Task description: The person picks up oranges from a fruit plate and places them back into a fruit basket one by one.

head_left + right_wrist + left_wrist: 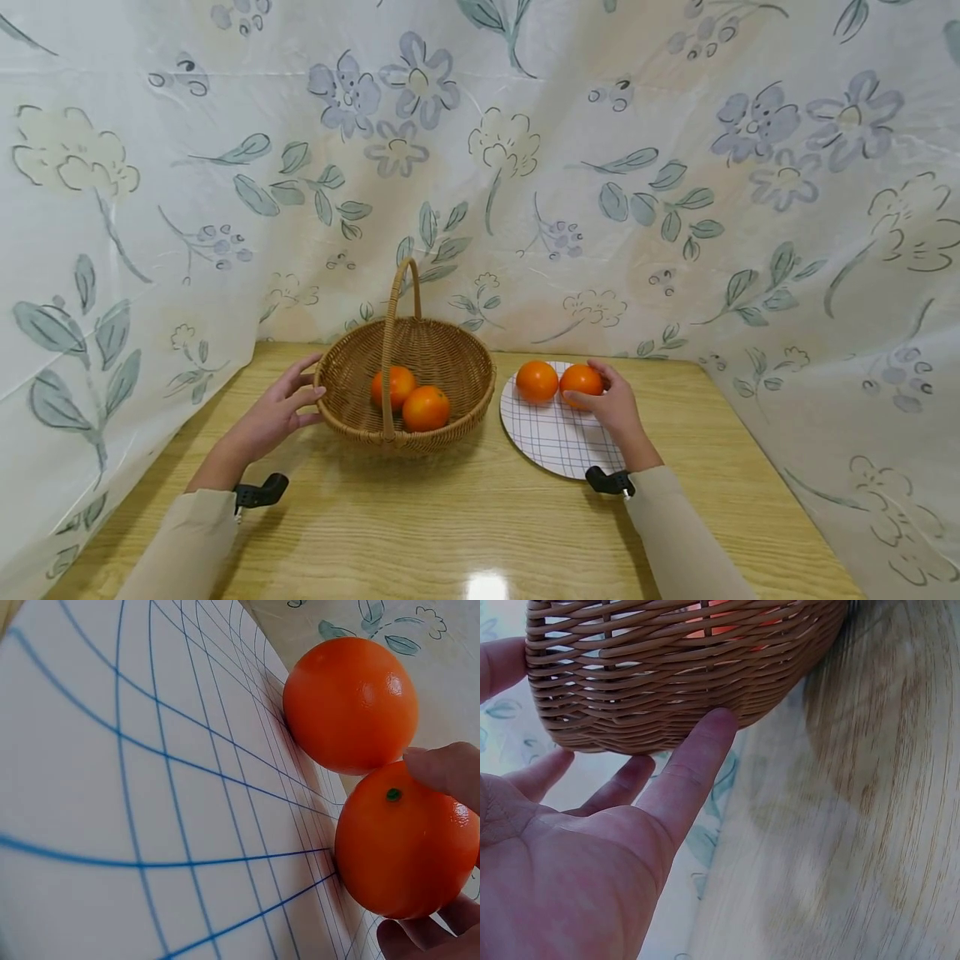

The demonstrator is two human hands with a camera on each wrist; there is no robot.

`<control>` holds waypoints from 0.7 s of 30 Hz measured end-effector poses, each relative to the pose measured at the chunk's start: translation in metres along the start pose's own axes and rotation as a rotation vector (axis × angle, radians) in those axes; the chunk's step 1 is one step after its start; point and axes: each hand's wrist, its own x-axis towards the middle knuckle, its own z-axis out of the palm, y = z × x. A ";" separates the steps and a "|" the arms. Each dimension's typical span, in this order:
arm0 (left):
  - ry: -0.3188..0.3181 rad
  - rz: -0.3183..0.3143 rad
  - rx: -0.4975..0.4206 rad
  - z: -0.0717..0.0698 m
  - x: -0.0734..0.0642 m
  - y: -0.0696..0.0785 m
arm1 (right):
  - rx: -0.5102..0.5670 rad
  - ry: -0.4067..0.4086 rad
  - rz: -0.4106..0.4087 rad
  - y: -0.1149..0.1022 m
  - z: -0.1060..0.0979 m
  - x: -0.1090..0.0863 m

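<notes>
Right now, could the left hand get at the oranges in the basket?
Probably: the basket wall stands between the left hand and the oranges, but the open top beside the handle leaves a way over.

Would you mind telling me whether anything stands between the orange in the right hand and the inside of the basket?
Yes: on a straight path, the neighbouring orange comes first, then the right rim of the basket. The handle arches over the basket's middle, so its right side looks open from above.
</notes>
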 end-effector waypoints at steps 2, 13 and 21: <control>-0.001 0.001 0.001 0.000 0.000 0.000 | -0.002 0.001 0.005 -0.001 0.000 0.000; 0.001 0.009 -0.009 0.001 -0.002 0.005 | -0.005 0.004 0.034 -0.003 0.000 0.001; 0.001 0.001 -0.009 0.001 -0.001 0.008 | -0.004 0.010 0.059 -0.005 0.000 -0.002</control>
